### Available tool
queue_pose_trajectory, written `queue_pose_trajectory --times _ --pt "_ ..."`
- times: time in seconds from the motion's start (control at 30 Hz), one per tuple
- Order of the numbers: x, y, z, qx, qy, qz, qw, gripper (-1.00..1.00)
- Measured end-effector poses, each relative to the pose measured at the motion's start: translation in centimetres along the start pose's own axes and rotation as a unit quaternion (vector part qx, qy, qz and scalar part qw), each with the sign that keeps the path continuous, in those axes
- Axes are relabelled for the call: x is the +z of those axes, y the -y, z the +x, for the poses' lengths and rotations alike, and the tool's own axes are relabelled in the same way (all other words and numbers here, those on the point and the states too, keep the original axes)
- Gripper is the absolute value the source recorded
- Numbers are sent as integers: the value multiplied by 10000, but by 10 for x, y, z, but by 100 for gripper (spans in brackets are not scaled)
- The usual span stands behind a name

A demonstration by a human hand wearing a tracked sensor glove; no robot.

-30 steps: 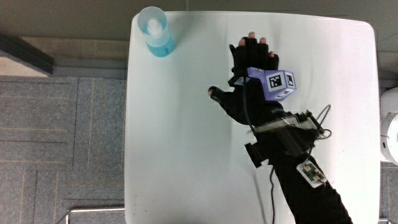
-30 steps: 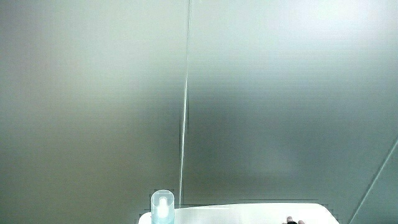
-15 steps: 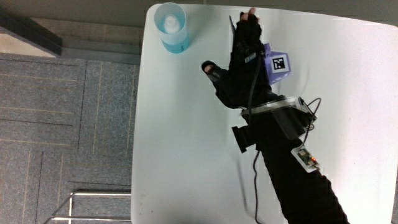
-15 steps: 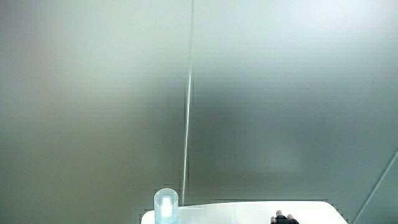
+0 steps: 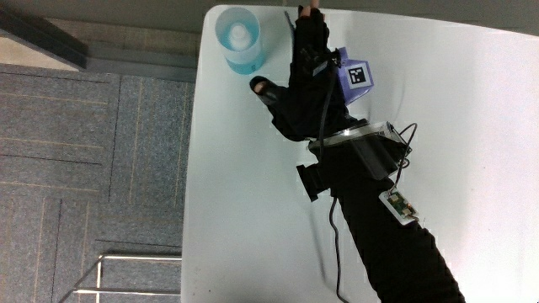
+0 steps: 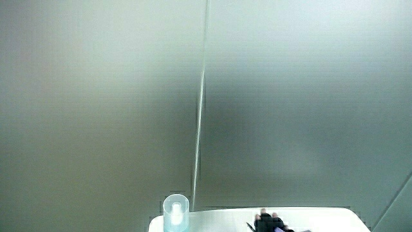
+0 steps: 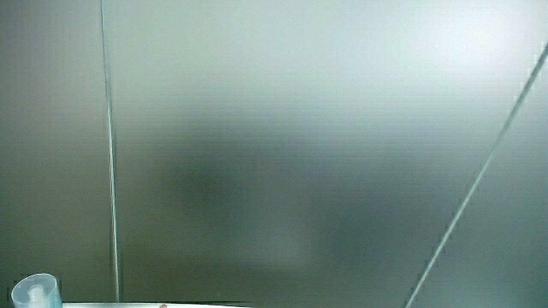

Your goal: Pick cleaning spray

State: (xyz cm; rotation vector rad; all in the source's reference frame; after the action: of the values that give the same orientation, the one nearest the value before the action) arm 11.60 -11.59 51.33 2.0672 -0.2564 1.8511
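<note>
Cleaning spray (image 5: 241, 37) just beside open, empty hand (image 5: 310, 88)

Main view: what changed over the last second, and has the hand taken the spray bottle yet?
The hand moved across the table toward the spray bottle, now beside it, fingers spread, thumb toward it. Nothing grasped. The bottle stayed standing at the table's corner.

The cleaning spray (image 5: 240, 38) stands at a corner of the table (image 5: 253, 210); the hand (image 5: 307, 88) lies just beside it.
</note>
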Motion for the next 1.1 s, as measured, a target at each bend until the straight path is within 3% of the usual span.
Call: queue_pose_trajectory --times 0.03,0.07,0.1,0.23,0.3,0.33,0.37,0.4,0.43,0.47,0.5,0.6,0.77,0.83,0.9,1.1 --pt "0 -3 2 -103 -45 -129 9999 0" --pt "-2 -5 2 66 -79 -191 9998 0" --pt "-5 -5 -2 37 -165 -259 9995 0" --pt "-10 -11 3 169 -522 -234 9982 0" --pt "-12 -12 -1 264 -583 -149 9978 0" --pt "-10 -14 2 314 -447 -72 9985 0" --pt "-10 -13 0 272 -469 2 9985 0" --pt "-10 -11 -6 403 -549 139 9976 0" --pt "-9 -10 -5 362 -412 259 9982 7" --pt "-11 -8 -8 400 -566 333 9970 13" --pt "-10 -8 -6 425 -446 417 9972 20" --pt "-11 -7 -9 445 -474 631 9959 40" --pt "-11 -6 -10 611 -517 718 9942 73" --pt "-10 -6 -11 454 -447 754 9951 87" --pt "-10 -5 -11 468 -472 758 9949 100" --pt "-9 -5 -8 492 -568 768 9942 100"
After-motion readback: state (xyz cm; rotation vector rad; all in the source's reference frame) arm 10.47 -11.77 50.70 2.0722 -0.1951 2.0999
